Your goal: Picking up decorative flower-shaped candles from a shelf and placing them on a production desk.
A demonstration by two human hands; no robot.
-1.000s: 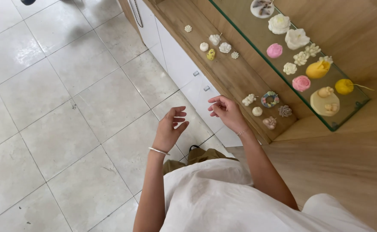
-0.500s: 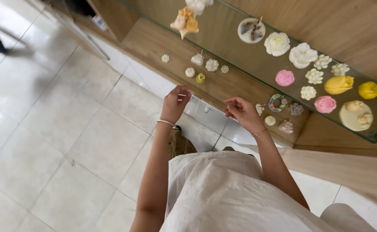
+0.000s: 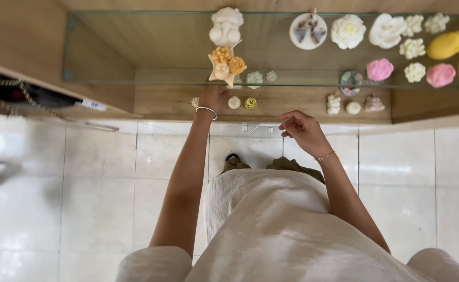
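Head view looks straight down at a person in a pale linen garment standing before a wooden shelf unit (image 3: 177,102) with a glass shelf (image 3: 151,47) above it. Left hand (image 3: 214,97) reaches in under the glass edge to the lower wooden shelf, silver bangle on the wrist; its fingers are tucked beneath the glass and behind a star-shaped cream and orange flower candle (image 3: 223,67) that sits on the glass, so cannot tell whether they are open or closed on anything. Just beside that hand on the wood lie a small round white rosette candle (image 3: 233,102) and a small yellow rose candle (image 3: 250,103), near but not clearly touched. Right hand (image 3: 300,130) hovers over the shelf front, fingers loosely curled and empty, thin bracelet at the wrist. Further right on the wood: a white bear-shaped figure (image 3: 333,103), a round cream piece (image 3: 353,107). On the glass: a pink rose candle (image 3: 379,69), a white peony candle (image 3: 347,31), a yellow tulip candle (image 3: 447,45). Judged: these small moulded pieces are light, rigid but brittle, petals chip easily, surface waxy and a bit slick; best pinched at the base sides, not the petal tips.
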